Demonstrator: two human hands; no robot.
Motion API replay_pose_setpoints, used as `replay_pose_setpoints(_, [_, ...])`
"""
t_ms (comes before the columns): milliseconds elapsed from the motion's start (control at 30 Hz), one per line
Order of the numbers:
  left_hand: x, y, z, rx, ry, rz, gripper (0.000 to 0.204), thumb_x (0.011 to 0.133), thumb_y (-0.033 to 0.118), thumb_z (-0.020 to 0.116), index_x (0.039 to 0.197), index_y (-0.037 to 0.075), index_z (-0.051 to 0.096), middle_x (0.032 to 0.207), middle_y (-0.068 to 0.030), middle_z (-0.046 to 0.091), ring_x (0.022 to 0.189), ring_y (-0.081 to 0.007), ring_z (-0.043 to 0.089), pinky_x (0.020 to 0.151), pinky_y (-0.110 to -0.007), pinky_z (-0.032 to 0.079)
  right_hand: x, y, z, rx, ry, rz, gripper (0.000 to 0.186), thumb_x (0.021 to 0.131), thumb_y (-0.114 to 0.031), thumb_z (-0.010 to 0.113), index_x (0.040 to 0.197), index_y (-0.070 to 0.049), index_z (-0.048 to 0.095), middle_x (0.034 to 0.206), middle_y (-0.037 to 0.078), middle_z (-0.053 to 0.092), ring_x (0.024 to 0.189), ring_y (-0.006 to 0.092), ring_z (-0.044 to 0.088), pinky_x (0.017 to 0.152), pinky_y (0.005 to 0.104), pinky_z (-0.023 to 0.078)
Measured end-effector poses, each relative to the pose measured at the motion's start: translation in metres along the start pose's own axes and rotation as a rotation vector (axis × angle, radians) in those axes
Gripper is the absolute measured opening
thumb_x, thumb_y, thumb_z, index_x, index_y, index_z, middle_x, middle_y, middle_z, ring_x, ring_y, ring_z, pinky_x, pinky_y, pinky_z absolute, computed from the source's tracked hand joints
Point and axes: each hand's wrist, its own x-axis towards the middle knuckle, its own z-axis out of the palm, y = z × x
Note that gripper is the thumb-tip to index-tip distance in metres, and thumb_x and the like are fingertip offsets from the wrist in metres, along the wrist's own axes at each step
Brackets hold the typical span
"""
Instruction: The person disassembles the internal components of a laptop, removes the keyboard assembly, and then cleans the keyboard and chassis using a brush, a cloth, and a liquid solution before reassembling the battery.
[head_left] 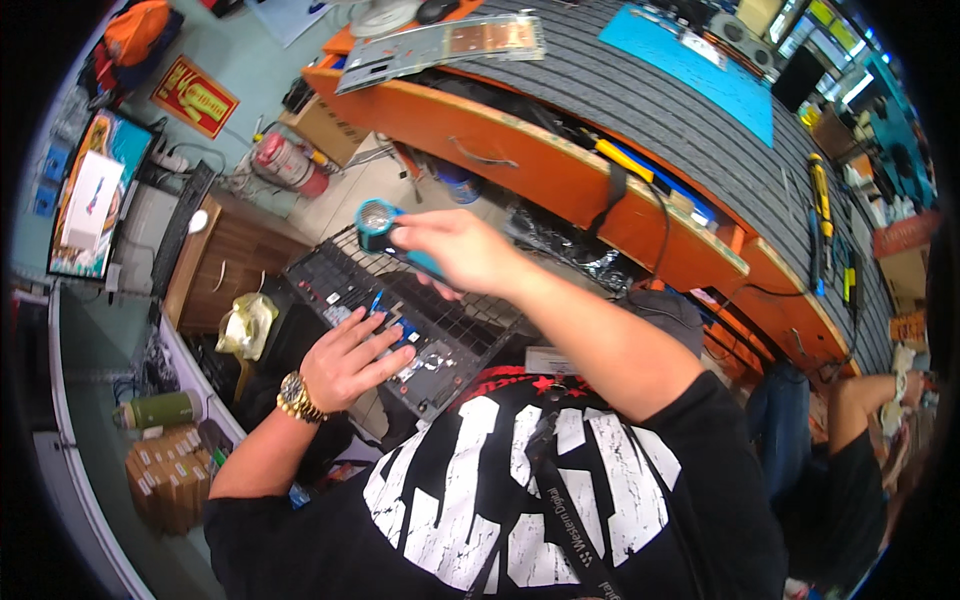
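Note:
A black laptop chassis (432, 378), its inner side showing small parts and an open key grid, lies tilted in front of my body. My left hand (347, 362), wearing a gold watch, rests flat on it with the fingers spread. Above the chassis, my right hand (462, 250) is wrapped round a teal handheld tool with a round, silver-lined head (376, 222). The head points away from my palm, over the key grid, and does not appear to touch it. I cannot make out exactly what kind of tool it is.
Ahead is a grey striped workbench (590, 85) with an open orange drawer (540, 150). A metal laptop panel (440, 52) and a blue mat (690, 70) lie on top. To the left stand a wooden cabinet (215, 255) and a fire extinguisher (290, 163). Another person's arm (858, 400) shows at right.

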Motion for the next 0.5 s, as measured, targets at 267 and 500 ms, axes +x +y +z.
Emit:
replay_pose_setpoints(267, [0.002, 0.014, -0.005, -0.062, 0.011, -0.053, 0.040, 0.094, 0.019, 0.071, 0.132, 0.017, 0.082, 0.131, -0.0125, 0.081, 0.122, -0.0384, 0.077, 0.112, -0.055, 0.060, -0.029, -0.010, -0.023, -0.106, -0.038, 0.087, 0.051, 0.112, -0.040, 0.064, 0.156, -0.015, 0.069, 0.078, 0.007, 0.070, 0.047, 0.0138, 0.061, 0.046, 0.0328, 0.051])
replay_pose_setpoints(500, [-0.012, -0.014, -0.011, 0.030, -0.007, -0.161, 0.044, 0.087, 0.006, 0.072, 0.130, 0.011, 0.082, 0.129, -0.0156, 0.081, 0.120, -0.0406, 0.077, 0.111, -0.057, 0.059, -0.158, -0.016, -0.098, -0.080, -0.251, 0.077, 0.044, 0.117, -0.049, 0.063, 0.128, -0.006, 0.065, 0.081, 0.004, 0.067, 0.053, 0.0113, 0.060, 0.049, 0.0296, 0.049])
